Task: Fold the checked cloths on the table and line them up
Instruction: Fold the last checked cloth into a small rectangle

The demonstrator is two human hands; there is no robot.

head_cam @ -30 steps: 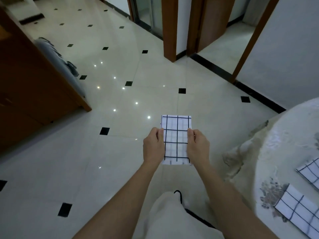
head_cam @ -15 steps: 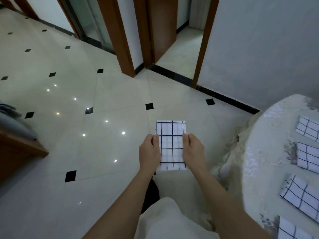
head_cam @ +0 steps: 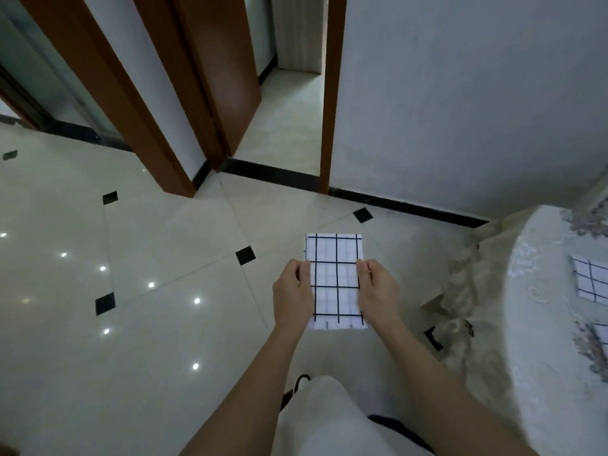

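**A:** What have you got hold of?

**B:** You hold a folded checked cloth [head_cam: 335,280], white with a dark grid, out in front of you above the tiled floor [head_cam: 164,324]. Your left hand [head_cam: 292,291] grips its left edge and your right hand [head_cam: 378,289] grips its right edge, each with the thumb curled over the top face of the cloth. The other fingers go under the cloth, so you cannot see how they lie.

**A:** How does the cloth sit?

**B:** It is a narrow rectangle, long side running away from you, held roughly flat. Its far end sticks out past your hands and its near end reaches back towards your wrists.

**A:** And the table?

**B:** The round table [head_cam: 543,340] is at your right, covered with a pale embroidered tablecloth that hangs in folds at the edge. The held cloth is apart from it, out over the floor. Another checked cloth [head_cam: 590,281] lies on the table near the right edge of the view, partly cut off. A corner of a further one [head_cam: 602,332] shows just below it, too little to tell how it is folded.

**A:** What is ahead?

**B:** A white wall [head_cam: 460,110] with a dark skirting, and brown door frames [head_cam: 330,93] at an open doorway.
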